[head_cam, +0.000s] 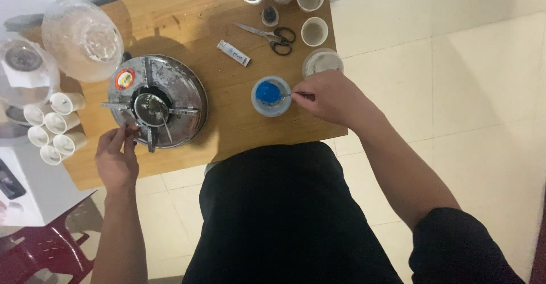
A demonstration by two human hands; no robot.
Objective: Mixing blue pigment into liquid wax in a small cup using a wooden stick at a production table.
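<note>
My right hand (330, 97) pinches a thin metal spoon (291, 95) whose tip dips into a small clear cup of blue stuff (269, 94) near the table's front edge. My left hand (116, 156) rests at the near rim of a round metal stove (156, 99), fingertips on a small handle (132, 128) of the little pan (150, 106) that sits in the stove's middle. A thin stick leans in that pan.
Wooden table (187, 22) holds scissors (272, 35), a lighter (233, 52), several small white cups (314, 31) at the back, a lidded cup (322, 61), rolled paper tubes (57, 126) at left and clear glass bowls (82, 36). A red stool (40, 255) stands on the tiled floor.
</note>
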